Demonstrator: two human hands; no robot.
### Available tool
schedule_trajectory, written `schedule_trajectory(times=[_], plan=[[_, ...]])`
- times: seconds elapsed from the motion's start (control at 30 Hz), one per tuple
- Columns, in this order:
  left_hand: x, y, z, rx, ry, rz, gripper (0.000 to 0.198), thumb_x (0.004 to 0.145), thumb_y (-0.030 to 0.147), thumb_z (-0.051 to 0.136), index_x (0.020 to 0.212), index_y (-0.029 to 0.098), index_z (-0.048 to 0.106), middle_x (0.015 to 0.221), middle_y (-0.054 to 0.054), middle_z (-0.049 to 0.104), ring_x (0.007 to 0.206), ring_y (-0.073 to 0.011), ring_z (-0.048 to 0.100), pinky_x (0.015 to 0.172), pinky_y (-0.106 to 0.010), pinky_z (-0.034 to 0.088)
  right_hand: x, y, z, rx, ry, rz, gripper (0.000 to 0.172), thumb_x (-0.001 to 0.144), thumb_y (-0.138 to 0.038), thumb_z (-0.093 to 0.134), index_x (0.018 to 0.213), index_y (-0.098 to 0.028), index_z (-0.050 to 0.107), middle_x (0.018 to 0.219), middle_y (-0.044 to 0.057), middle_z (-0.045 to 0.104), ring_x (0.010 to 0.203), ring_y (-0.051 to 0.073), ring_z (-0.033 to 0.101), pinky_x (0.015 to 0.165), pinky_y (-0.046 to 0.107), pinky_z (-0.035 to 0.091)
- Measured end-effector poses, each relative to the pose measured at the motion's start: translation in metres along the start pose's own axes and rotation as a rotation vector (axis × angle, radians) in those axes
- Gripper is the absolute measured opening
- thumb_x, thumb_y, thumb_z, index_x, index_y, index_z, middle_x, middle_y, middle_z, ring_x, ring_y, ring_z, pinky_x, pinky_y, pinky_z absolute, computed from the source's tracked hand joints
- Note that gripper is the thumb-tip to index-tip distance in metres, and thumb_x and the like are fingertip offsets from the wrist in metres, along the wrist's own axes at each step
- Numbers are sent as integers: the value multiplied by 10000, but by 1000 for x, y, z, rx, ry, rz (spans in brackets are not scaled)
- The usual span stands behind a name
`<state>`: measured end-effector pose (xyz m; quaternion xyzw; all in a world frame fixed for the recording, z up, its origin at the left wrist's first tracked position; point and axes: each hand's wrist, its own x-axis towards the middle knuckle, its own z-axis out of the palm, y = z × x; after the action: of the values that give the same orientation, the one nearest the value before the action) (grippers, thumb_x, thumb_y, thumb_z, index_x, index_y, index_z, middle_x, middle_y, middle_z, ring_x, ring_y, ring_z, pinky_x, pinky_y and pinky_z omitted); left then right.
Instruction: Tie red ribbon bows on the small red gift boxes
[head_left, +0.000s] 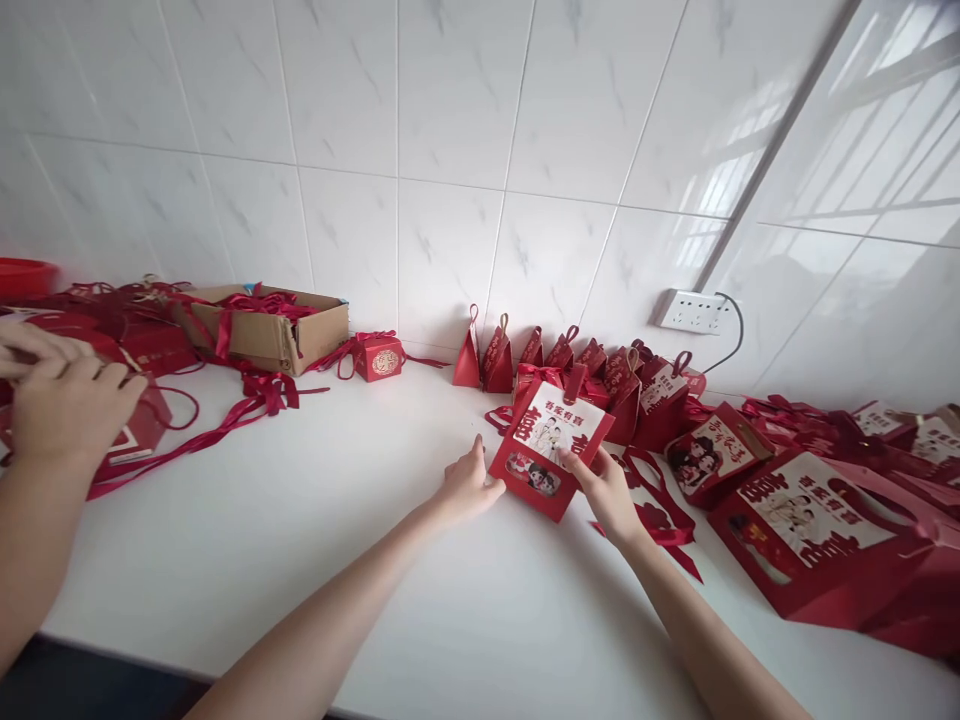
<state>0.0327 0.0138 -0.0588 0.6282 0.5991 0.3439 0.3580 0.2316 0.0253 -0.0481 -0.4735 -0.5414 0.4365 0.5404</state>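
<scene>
My right hand [604, 495] grips a red gift box [551, 450] by its right side, thumb on the front. The box is tilted and has a white panel with a printed couple, red characters, a small window low down and a loop at the top. Beside its left edge, my left hand [472, 487] is open, thumb raised apart from the fingers; whether the fingertips touch the box I cannot tell. Behind it stand several small red boxes with loops [497, 355]. Red ribbon [667, 510] lies on the white table [420, 610] right of my right hand.
At the left, another person's hands [71, 385] work over red boxes and ribbons. A cardboard box [300, 330] of red ribbons stands by the tiled wall, near a small red box [377, 357]. Larger red gift boxes [810, 530] crowd the right. A power strip [694, 312] is on the wall.
</scene>
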Motion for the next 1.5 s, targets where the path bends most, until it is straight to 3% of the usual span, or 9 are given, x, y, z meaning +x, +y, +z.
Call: schedule_trajectory(times=[0.13,0.23,0.4,0.7,0.87,0.97,1.07,1.4,1.5], plan=[[-4,5,0,-306,-160,23,946,740,502,640,1470,174,135,1460,-191,365,1346,-333,365,1053,-480,350,5,3,1,450,88,77,495,674,-467,765,1065,-226,581,1149,59,655,966,270,647,769,402,568],[-8,12,3,-416,-192,202,847,741,503,653,1417,187,254,1401,-180,423,1261,-306,463,980,-446,428,5,4,3,657,16,47,480,677,-393,770,1092,-239,585,1160,42,654,1020,264,627,829,407,551],[-10,15,6,-406,-72,342,790,692,396,715,1348,257,299,1398,-147,403,1177,-295,519,829,-393,504,2,1,2,801,-136,149,342,664,-312,713,985,-214,644,1068,54,694,1035,301,611,886,462,505],[-14,11,4,-158,174,733,764,635,142,656,1328,252,354,1274,-100,505,1167,-251,503,936,-378,449,-1,-10,-7,827,-282,121,120,547,-190,542,638,-226,611,702,-17,673,637,176,587,707,352,522],[-15,20,3,-474,170,417,807,616,334,691,1323,212,322,1238,-117,523,1084,-260,551,820,-345,480,-5,-7,2,643,-263,109,213,722,-411,627,836,-231,627,861,5,698,711,195,631,685,351,536],[-15,29,0,-779,135,86,610,705,529,564,1193,187,432,1130,-101,600,978,-253,604,725,-320,484,-11,0,12,449,-381,148,469,736,-646,604,813,-183,600,632,25,655,517,181,603,643,384,551],[-16,34,-2,-915,8,-51,508,772,617,430,991,173,542,983,-81,668,914,-255,628,664,-297,469,-16,1,19,356,-354,216,575,702,-725,589,811,-160,586,492,11,590,463,189,598,607,381,562],[-12,29,-7,-866,70,208,494,699,391,646,1091,208,409,714,43,581,522,-103,540,567,-272,436,-12,-11,13,698,-258,286,432,748,-614,566,660,-191,573,396,-35,463,381,130,466,466,276,505],[-14,26,-7,-787,27,290,430,691,338,645,1003,217,376,811,33,592,526,-92,560,586,-285,456,-11,-10,12,700,-154,182,426,761,-617,562,731,-195,617,490,-11,583,470,161,558,559,291,525]])
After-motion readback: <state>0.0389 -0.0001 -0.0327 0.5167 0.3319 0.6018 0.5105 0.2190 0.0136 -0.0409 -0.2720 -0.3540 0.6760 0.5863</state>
